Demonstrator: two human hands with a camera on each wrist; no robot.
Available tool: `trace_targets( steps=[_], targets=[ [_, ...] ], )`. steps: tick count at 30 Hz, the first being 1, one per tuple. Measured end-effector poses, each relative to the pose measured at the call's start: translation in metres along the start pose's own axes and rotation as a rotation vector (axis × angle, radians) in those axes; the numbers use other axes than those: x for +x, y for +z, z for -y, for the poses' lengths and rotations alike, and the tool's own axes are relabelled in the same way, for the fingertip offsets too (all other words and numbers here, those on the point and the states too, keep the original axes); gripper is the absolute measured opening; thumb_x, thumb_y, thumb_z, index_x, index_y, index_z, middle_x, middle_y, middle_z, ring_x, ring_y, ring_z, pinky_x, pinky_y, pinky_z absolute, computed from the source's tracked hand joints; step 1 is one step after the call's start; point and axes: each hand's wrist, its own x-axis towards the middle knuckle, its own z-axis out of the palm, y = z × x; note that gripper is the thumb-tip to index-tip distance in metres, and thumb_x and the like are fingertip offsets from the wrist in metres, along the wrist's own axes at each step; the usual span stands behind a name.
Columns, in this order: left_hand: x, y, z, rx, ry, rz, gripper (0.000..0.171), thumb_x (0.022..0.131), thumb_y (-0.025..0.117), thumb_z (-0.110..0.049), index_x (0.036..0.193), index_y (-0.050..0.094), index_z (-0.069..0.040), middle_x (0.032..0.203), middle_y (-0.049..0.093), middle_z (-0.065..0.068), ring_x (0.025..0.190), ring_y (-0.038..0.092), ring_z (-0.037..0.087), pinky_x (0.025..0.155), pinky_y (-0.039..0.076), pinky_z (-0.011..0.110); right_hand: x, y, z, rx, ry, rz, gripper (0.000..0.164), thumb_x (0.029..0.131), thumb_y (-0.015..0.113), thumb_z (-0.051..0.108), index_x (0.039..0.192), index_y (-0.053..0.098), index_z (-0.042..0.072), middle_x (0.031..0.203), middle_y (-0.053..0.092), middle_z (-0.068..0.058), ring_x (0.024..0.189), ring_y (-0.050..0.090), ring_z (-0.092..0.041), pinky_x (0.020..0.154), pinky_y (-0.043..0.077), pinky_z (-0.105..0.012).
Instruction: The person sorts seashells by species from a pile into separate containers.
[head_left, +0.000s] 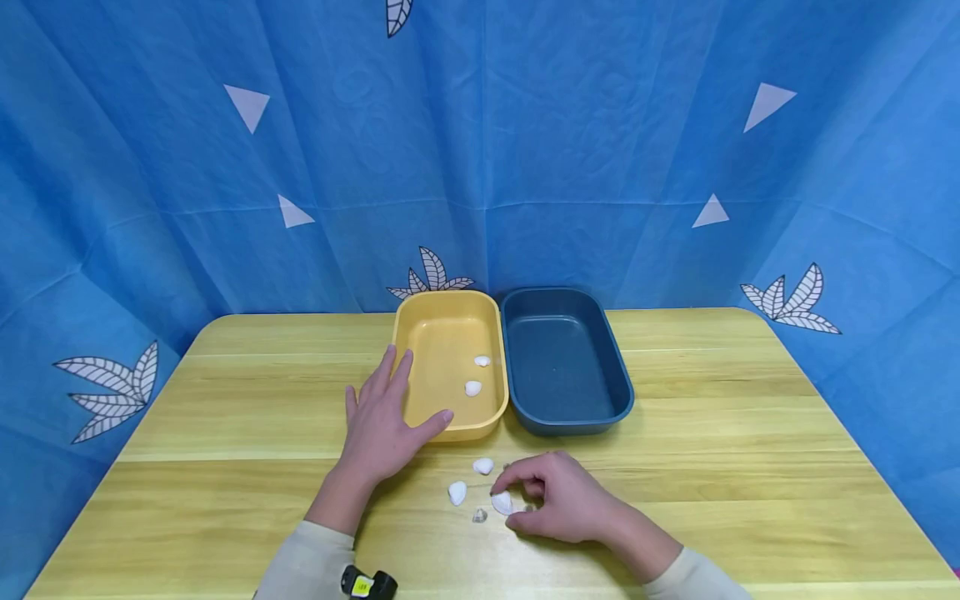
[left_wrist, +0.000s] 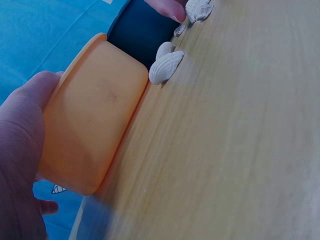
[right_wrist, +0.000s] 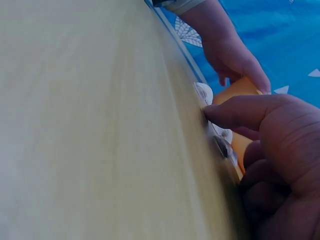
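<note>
My left hand (head_left: 382, 425) rests at the near left corner of the yellow bin (head_left: 450, 432), fingers spread over its left rim and thumb across the near rim. Two white seashells, one further back (head_left: 482, 361) and one nearer (head_left: 472, 388), lie inside that bin. Low over the table, my right hand (head_left: 566, 500) has thumb and forefinger at opposite edges of a white seashell (head_left: 502, 503); its other fingers are curled in. Beside it lie a white seashell (head_left: 483, 467), another seashell (head_left: 457, 492) and a small greyish shell (head_left: 480, 516).
A dark blue bin (head_left: 567, 429) stands right beside the yellow one, with no shells in it. Both are near the back of the wooden table (head_left: 750, 467). Behind the table hangs a blue curtain (head_left: 555, 142).
</note>
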Motion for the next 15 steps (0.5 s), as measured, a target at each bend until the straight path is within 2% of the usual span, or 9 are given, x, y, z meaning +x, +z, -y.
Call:
trace_targets(
  steps=[4,7,15],
  targets=[
    [-0.0001,0.0001,0.0003,-0.002,0.006,-0.002,0.107,0.081,0.059,-0.077,0.16,0.024,-0.015,0.167,0.007,0.005,0.146,0.02,0.041,0.109,-0.001,0.07,0.0006,-0.0033,0.0006,0.003,-0.033,0.05,0.032,0.077,0.081,0.008,0.104,0.076,0.025,0.058,0.028,0.017,0.054,0.028,0.002,0.056,0.03,-0.016],
    [-0.0001,0.0002,0.0001,-0.003,0.007,-0.001,0.108,0.08,0.059,-0.078,0.16,0.024,-0.015,0.167,0.007,0.005,0.146,0.019,0.041,0.109,-0.001,0.07,0.0012,-0.0046,0.0015,0.002,-0.025,0.069,0.03,0.079,0.08,0.009,0.104,0.075,0.024,0.057,0.03,0.018,0.053,0.029,0.002,0.056,0.032,-0.016],
    [-0.0002,0.0002,-0.0004,-0.007,0.01,-0.007,0.107,0.08,0.059,-0.077,0.16,0.024,-0.015,0.167,0.008,0.006,0.146,0.02,0.041,0.109,0.0,0.071,0.0019,-0.0055,0.0027,0.006,0.033,0.053,0.025,0.078,0.084,0.016,0.097,0.071,0.024,0.059,0.033,0.017,0.054,0.033,0.001,0.063,0.042,-0.022]
  ],
)
